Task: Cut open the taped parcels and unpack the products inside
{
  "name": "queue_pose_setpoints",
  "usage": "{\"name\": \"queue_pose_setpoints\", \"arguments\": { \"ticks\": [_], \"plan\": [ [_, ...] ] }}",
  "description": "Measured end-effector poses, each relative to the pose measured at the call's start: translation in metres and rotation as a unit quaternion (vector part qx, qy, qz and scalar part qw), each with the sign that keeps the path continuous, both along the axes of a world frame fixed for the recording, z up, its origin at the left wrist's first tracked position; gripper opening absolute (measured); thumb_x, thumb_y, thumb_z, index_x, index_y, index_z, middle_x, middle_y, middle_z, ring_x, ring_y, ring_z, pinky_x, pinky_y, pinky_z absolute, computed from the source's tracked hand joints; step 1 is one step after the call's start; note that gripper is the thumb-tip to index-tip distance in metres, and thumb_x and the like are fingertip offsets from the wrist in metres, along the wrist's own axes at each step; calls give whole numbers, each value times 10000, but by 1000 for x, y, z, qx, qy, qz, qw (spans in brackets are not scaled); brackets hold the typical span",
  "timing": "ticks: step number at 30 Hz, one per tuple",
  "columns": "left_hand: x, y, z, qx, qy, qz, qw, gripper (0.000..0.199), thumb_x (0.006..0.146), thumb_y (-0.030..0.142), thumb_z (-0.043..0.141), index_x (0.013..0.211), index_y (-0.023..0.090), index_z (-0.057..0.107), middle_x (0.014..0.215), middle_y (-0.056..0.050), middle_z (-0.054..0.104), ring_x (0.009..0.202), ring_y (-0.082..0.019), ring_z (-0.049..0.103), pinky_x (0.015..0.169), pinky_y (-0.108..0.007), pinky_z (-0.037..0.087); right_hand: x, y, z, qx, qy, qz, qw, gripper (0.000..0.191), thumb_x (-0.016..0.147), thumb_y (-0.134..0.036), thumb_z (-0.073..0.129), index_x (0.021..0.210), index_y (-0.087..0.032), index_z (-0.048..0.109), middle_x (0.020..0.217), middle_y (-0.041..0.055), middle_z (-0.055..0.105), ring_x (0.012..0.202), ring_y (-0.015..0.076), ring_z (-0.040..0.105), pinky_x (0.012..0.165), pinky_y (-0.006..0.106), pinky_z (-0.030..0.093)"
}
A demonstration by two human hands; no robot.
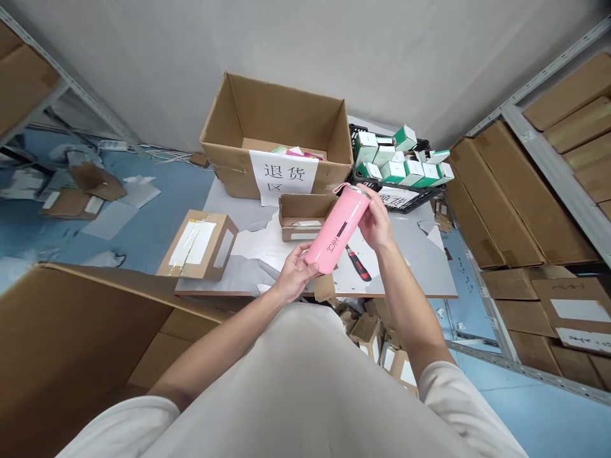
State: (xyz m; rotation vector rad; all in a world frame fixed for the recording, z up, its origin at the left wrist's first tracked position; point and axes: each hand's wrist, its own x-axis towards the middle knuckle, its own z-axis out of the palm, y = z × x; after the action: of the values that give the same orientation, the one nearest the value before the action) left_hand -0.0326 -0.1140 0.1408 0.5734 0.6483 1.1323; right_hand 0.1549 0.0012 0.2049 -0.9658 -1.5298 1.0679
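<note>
A pink bottle (338,229) with dark lettering and a pink loop at its top is held tilted above the table. The fingers of my left hand (296,275) grip its lower end. Around its upper end, by the metal rim, my right hand (375,219) is closed. Behind the bottle lies an open small cardboard box (305,208), with something pale inside. A red and black tool (358,264) rests on the table (401,254) just right of the bottle; its far end is hidden behind the bottle.
At the back stand a large open labelled box (229,168) and a black crate (405,205) of green-white boxes. A closed carton (217,245) sits left. A big open carton (95,318) is at near left; shelves (510,127) with boxes flank the right.
</note>
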Motion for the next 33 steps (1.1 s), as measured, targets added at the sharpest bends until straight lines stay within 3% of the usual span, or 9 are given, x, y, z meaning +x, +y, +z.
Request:
{"name": "queue_pose_setpoints", "arguments": {
  "ticks": [7,10,13,17,21,25,29,33],
  "plan": [
    [5,-6,-8,-30,-21,0,999,688,581,409,857,1124,241,470,1143,-69,651,996,-225,653,839,-364,531,3,-3,-7,-20,-14,0,1000,621,813,-728,407,1255,-300,490,1282,77,576,1161,275,563,905,472,483],
    [5,-5,-7,-64,-66,-63,994,608,731,596,672,1173,209,519,1143,-115,664,996,-266,669,836,-382,526,3,-6,-3,-25,-21,7,999,671,794,-745,428,1291,-295,454,1280,105,570,1132,289,566,888,506,476],
    [7,-5,-7,-84,-73,-117,987,673,817,703,451,1167,142,575,1103,-167,682,1014,-301,664,851,-415,517,2,-8,0,-45,-13,32,998,643,790,-714,488,1291,-315,427,1254,90,578,1055,265,596,830,477,506],
    [11,-6,-11,-41,-17,-42,998,620,777,622,611,1221,201,513,1156,-122,662,1058,-280,646,901,-447,500,0,-4,-2,-73,7,20,997,551,775,-631,597,1213,-325,465,1195,47,592,958,206,614,741,363,540],
    [13,-7,-14,-19,22,-23,999,670,648,435,815,1178,236,457,1111,-78,664,1012,-239,659,899,-421,511,-3,0,-4,-71,-4,4,997,536,766,-631,613,1185,-322,483,1158,37,596,947,192,607,730,332,545],
    [10,-7,-13,-28,11,-21,999,625,675,457,792,1155,232,462,1103,-67,663,989,-219,667,896,-394,517,-2,0,-1,-62,-3,27,998,607,745,-697,582,1213,-326,471,1203,49,578,1009,214,602,782,376,543],
    [7,-9,-14,-58,-34,-74,995,622,746,620,654,1198,227,487,1119,-100,667,993,-262,675,890,-441,511,-1,0,2,-55,13,66,996,743,688,-783,549,1250,-306,451,1284,78,540,1095,255,576,822,433,533],
    [8,-9,-20,-58,-2,-53,997,642,779,647,595,1262,244,465,1212,-116,633,1101,-282,632,951,-472,466,-5,5,-6,-57,1,12,998,696,670,-660,684,1226,-317,444,1212,51,577,1063,223,588,841,388,529]
  ]
}}
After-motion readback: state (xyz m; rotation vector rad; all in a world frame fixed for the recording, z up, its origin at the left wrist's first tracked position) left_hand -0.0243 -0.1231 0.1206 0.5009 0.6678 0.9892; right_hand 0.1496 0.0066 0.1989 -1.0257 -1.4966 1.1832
